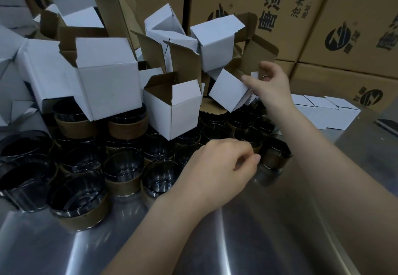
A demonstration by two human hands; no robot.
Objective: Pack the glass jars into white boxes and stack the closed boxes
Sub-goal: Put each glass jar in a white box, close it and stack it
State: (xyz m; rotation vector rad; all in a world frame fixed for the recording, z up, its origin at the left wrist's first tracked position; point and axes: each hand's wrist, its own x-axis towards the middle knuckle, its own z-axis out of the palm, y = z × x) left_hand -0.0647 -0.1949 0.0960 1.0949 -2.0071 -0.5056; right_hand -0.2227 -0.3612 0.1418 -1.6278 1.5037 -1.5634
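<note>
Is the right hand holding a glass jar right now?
No, the right hand grips a tilted white box above the glass jars, thumb on its white face.

Shiny steel tabletop (pixel 237 242): dark round glass jars with brown paper bands (pixel 122 167) crowded left and centre, open white cardboard boxes (pixel 107 81) heaped on them. Closed white cardboard boxes (pixel 323 113) in a row far right; dark flat object (pixel 387 125) at the right edge.
</note>
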